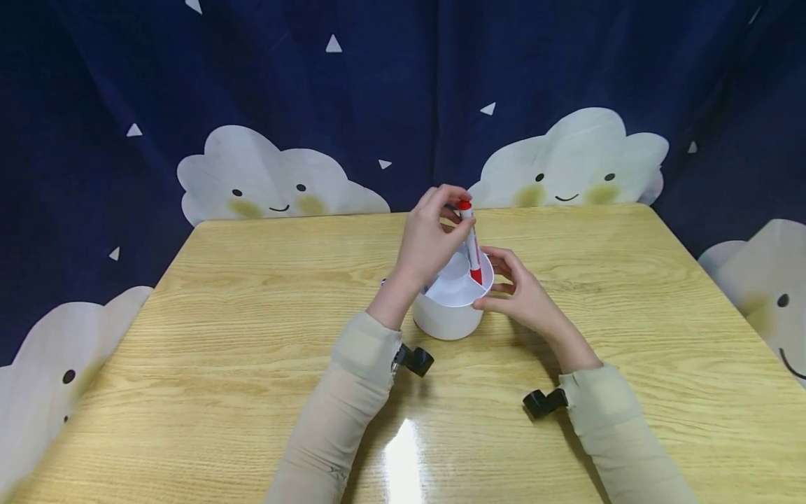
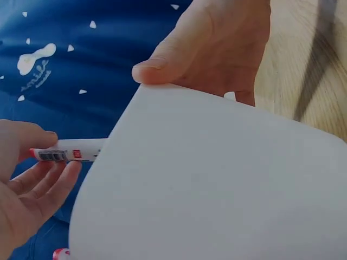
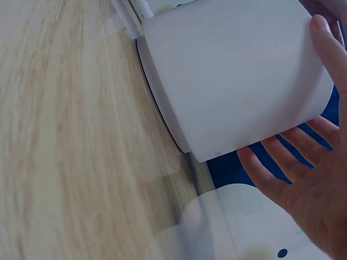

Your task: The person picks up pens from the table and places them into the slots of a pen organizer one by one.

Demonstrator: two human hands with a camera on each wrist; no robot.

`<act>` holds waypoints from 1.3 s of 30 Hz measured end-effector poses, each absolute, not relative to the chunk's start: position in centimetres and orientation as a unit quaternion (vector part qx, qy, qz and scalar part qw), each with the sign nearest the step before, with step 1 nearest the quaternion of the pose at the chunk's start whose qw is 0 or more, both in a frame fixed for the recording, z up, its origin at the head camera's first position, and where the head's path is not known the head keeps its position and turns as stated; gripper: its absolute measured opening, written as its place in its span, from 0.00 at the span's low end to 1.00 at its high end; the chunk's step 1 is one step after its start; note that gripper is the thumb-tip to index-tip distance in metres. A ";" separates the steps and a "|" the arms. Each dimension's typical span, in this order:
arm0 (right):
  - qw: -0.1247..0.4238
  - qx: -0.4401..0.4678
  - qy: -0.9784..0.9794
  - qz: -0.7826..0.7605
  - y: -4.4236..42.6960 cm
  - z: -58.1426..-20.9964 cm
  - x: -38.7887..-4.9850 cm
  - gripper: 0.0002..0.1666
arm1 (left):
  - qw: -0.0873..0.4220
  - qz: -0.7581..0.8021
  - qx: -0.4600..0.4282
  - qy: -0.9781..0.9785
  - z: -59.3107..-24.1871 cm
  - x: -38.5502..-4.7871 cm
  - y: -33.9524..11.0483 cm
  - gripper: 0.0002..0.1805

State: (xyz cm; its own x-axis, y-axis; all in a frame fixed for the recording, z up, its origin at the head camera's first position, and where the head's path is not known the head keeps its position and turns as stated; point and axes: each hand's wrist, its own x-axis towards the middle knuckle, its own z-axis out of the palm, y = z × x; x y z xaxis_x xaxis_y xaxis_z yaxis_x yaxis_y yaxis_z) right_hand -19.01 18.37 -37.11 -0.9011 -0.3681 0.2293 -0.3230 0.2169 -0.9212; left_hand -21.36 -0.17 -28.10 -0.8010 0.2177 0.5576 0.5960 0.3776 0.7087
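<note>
A white round holder with inner dividers (image 1: pixel 443 318) stands on the table, and its wall fills much of the left wrist view (image 2: pixel 206 179) and right wrist view (image 3: pixel 238 76). My left hand (image 1: pixel 434 231) pinches the upper end of a white marker with red ends (image 1: pixel 472 241), whose lower end is inside the holder's right compartment. In the left wrist view the left hand (image 2: pixel 32 184) holds the marker (image 2: pixel 78 150) beside the wall. My right hand (image 1: pixel 519 290) grips the holder's right side, thumb at the near rim, fingers around the far side.
The wooden table (image 1: pixel 252 315) reaches back to a dark blue curtain (image 1: pixel 403 84) with clouds and white triangles. A small part of something (image 1: pixel 383 281) shows left of the holder beside my left wrist. In the left wrist view another red end (image 2: pixel 61 254) shows low down.
</note>
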 end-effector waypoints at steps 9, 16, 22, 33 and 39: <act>0.020 -0.222 0.782 -0.582 18.4 -37.1 -19.0 0.48 | 0.153 -0.437 -0.252 -0.850 -28.9 -21.6 0.3 0.08; 0.018 -0.221 0.786 -0.577 18.5 -37.2 -18.9 0.48 | 0.134 -0.399 -0.242 -0.874 -29.7 -21.5 0.4 0.06; 0.021 -0.224 0.780 -0.584 18.4 -37.2 -18.9 0.48 | 0.118 -0.383 -0.234 -0.886 -29.9 -21.4 0.5 0.07; 0.021 -0.224 0.780 -0.585 18.3 -37.1 -18.9 0.48 | 0.098 -0.371 -0.220 -0.897 -29.5 -21.1 -0.2 0.13; 0.020 -0.223 0.780 -0.585 18.3 -37.1 -18.9 0.48 | 0.135 -0.401 -0.218 -0.879 -29.2 -20.7 -1.8 0.11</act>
State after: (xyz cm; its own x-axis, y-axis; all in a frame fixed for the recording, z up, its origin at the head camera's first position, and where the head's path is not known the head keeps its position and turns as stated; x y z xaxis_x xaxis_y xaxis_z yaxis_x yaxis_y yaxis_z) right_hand -18.87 18.33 -37.06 -0.8995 -0.3711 0.2306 -0.3253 0.2166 -0.9205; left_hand -20.74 -1.81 -29.19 -0.8683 0.2760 0.4121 0.4921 0.5828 0.6467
